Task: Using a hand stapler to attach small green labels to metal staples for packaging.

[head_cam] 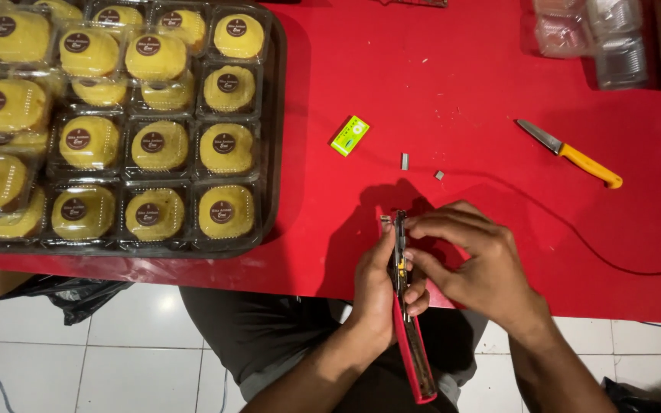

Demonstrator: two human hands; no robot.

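My left hand (374, 294) holds a red stapler (411, 336), opened out long, over the near edge of the red table (437, 99). The fingers of my right hand (474, 264) rest on the stapler's metal channel near its top end. Two small strips of staples (405, 160) lie on the table just beyond my hands, and a small green staple box (350, 135) lies further off to the left.
A dark tray (269, 183) at the left holds several clear boxes with round yellow cakes. A yellow-handled knife (571, 155) lies at the right. Empty clear plastic boxes (598, 34) are stacked at the far right corner. A thin cable (613, 264) crosses the table's right side.
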